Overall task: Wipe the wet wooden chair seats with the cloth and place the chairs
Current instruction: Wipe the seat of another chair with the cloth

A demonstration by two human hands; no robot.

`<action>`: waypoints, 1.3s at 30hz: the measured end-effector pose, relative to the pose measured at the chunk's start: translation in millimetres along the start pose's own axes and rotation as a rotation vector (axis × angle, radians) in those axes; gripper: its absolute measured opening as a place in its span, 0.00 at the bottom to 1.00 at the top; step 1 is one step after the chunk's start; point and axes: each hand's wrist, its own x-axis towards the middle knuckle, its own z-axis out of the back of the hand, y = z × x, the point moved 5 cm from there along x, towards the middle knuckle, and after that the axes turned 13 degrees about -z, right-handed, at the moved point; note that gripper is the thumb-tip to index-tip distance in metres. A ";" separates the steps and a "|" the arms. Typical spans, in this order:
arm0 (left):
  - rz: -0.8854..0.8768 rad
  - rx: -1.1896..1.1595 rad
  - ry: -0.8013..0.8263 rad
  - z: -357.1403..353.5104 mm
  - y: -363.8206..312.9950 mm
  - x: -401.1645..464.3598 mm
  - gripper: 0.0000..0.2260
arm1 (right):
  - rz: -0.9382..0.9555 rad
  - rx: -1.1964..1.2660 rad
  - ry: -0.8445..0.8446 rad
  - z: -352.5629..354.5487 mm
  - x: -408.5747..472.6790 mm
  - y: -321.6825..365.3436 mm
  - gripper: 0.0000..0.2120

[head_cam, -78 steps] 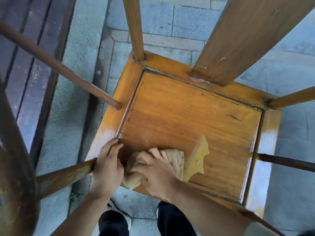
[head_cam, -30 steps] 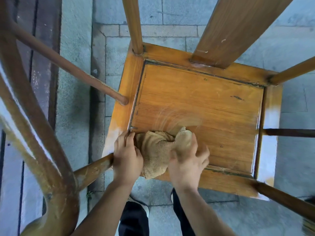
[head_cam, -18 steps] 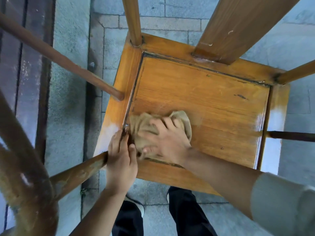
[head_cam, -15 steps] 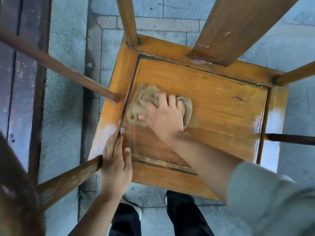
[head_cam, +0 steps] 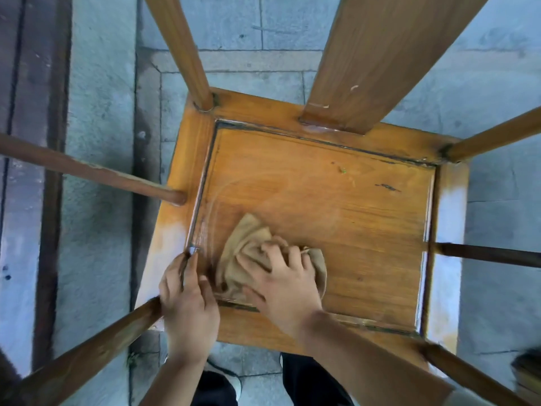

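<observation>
I look straight down on a wooden chair seat (head_cam: 336, 206) with a recessed panel and a dark groove round it. A crumpled tan cloth (head_cam: 243, 253) lies on the panel's near-left part. My right hand (head_cam: 281, 282) lies on top of the cloth with its fingers bent into the folds, pressing it to the wood. My left hand (head_cam: 187, 300) rests on the seat's near-left corner beside the armrest post, fingers lying along the frame. Faint wipe streaks curve over the left of the panel.
The chair's back splat (head_cam: 380, 54) and posts rise toward me, and armrest rails (head_cam: 87, 174) cross at left and right. Grey stone paving (head_cam: 99, 112) lies all round, with a dark wooden strip (head_cam: 32, 171) at far left. My dark trousers and shoes show below the seat's front edge.
My right hand swept the cloth up the left side of the panel and has drawn it back to the near-left part. My left hand stayed at the seat corner.
</observation>
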 end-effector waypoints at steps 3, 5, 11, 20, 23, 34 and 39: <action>-0.015 0.014 0.026 -1.5 3.2 0.8 0.21 | -0.020 -0.039 0.003 10.4 19.9 -68.0 0.24; -0.026 0.052 0.026 -1.7 5.9 -1.0 0.20 | -0.357 -0.008 -0.070 26.2 57.4 -117.8 0.24; -0.021 0.038 0.045 -10.6 17.2 -5.6 0.21 | -0.392 0.025 0.003 20.0 125.7 -54.9 0.24; 0.072 0.037 0.020 -11.2 7.3 1.2 0.22 | -0.683 0.356 0.000 35.1 21.3 -155.1 0.23; 0.089 0.030 0.032 -12.8 3.7 3.8 0.23 | -0.869 0.432 -0.129 54.5 112.0 -163.1 0.27; 0.043 0.146 0.117 -6.9 12.6 -4.3 0.36 | -0.057 0.108 0.108 31.5 203.2 -9.2 0.24; 0.036 0.128 0.156 -21.8 21.5 -22.0 0.38 | 0.185 -0.062 0.144 13.5 152.1 36.9 0.25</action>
